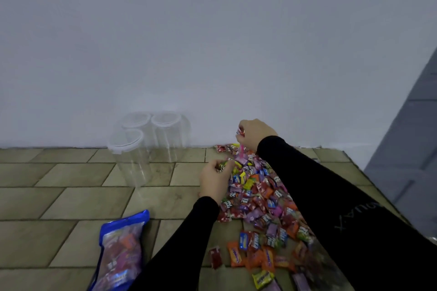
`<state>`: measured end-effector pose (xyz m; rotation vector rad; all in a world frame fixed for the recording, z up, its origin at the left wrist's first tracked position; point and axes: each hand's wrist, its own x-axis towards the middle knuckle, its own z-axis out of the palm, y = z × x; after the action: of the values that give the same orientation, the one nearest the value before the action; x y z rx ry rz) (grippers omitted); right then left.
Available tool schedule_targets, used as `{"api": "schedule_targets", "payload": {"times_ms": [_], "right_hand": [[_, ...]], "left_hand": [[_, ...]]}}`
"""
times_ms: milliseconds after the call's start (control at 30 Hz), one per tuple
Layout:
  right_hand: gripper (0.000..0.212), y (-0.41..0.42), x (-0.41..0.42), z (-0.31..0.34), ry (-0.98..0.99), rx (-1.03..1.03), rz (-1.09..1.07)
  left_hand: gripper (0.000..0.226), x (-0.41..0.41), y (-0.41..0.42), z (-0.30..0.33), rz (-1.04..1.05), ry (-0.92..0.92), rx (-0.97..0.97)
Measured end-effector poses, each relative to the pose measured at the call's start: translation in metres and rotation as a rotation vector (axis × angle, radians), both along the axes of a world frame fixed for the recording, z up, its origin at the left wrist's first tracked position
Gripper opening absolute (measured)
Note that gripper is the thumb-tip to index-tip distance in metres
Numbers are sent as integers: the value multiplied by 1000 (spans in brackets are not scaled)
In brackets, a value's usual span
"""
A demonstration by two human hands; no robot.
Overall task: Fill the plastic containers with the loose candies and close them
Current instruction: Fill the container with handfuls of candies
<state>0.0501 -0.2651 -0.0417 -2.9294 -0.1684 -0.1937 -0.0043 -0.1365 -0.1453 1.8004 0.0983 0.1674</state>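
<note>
Two long black sleeves point(319, 186) down to the wrists, faint grey lettering point(354, 216) on the right one.

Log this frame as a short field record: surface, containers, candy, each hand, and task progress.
surface: tiled floor against a white wall
containers: three clear plastic containers, upright, lidded, apparently empty
candy: loose pile of wrapped candies right of the containers
bag: blue candy bag lying near left
left hand: grips candies at the pile's edge
right hand: holds candies, raised above the pile
progress: no candy in any container yet
</note>
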Motion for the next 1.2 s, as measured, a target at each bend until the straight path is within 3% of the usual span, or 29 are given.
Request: {"api": "schedule_targets", "payload": {"times_ms": [233,367,767,967,1200], "right_hand": [[29,-44,-38,29,-41,42,-35],[37,-64,-59,35,-85,128,-31],[32,-95,-105,39,-194,412,24],[28,-105,-133,40,-211,688,57],[38,-127,-176,22,-309,1076,12]], "left_hand": [[33,-22,-26,24,28,-34,-77],[34,-31,-45,39,74,-69,-107],[32,-69,-94,77,128,-182,-185],[34,-93,-110,85,163,-227,-174],[23,-138,-143,96,152,-334,-187]]}}
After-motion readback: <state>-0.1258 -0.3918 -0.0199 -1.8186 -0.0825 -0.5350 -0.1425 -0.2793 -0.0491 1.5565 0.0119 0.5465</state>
